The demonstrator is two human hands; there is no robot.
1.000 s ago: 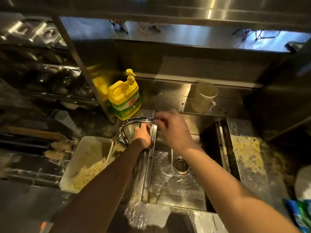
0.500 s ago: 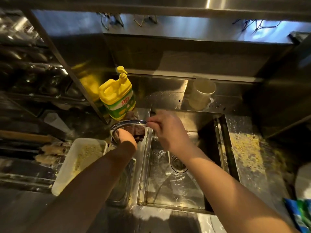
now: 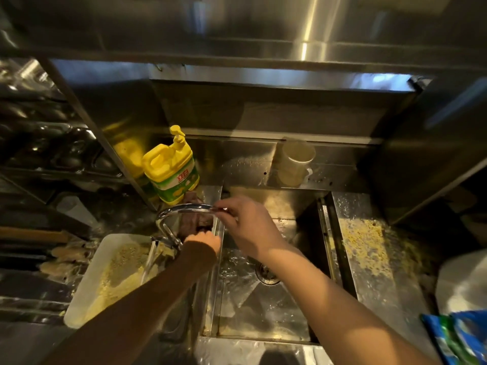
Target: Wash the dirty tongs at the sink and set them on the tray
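Over one sink (image 3: 266,309), right hand (image 3: 250,227) pinching one faucet (image 3: 184,208), left hand (image 3: 204,239) grip unclear

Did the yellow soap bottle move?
No. The yellow soap bottle stands against the slanted shelf post, just behind the faucet, same as before. Only the camera shifted.

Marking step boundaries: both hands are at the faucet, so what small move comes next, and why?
Probably swing the spout right, out over the sink. The right hand pinches its tip, which hangs just at the sink's left edge; the left hand is at its base, fingers hidden.
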